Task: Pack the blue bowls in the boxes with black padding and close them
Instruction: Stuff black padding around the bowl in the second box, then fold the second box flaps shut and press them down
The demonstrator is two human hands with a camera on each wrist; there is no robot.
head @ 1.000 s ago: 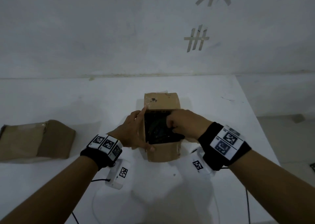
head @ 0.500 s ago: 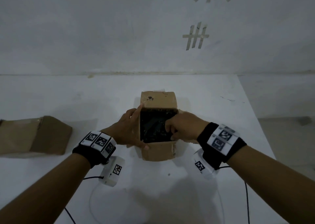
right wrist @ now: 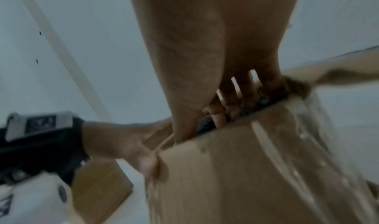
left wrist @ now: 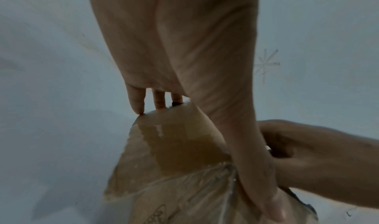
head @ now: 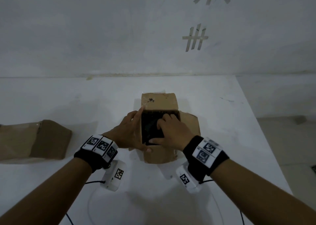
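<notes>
A small cardboard box [head: 159,101] stands open mid-table, its flaps folded outward. Black padding [head: 150,129] fills its opening and hides whatever lies below; no blue bowl shows in any view. My left hand [head: 126,132] lies against the box's left side with its fingers straight along the flap edge [left wrist: 180,146] and the thumb at the near corner. My right hand [head: 171,130] reaches into the opening from the right. Its fingertips [right wrist: 217,114] press down on the padding [right wrist: 205,123], and its thumb rests by the near wall [right wrist: 246,170].
A second brown cardboard box [head: 34,139] lies at the table's left, also seen behind my left wrist [right wrist: 98,187]. The white table [head: 213,105] ends at a wall behind and drops off to the right. Thin cables trail near the front edge.
My right hand's fingers have gone from bunched at the box's right edge to spread over the padding, further into the opening. The left hand stays on the left side.
</notes>
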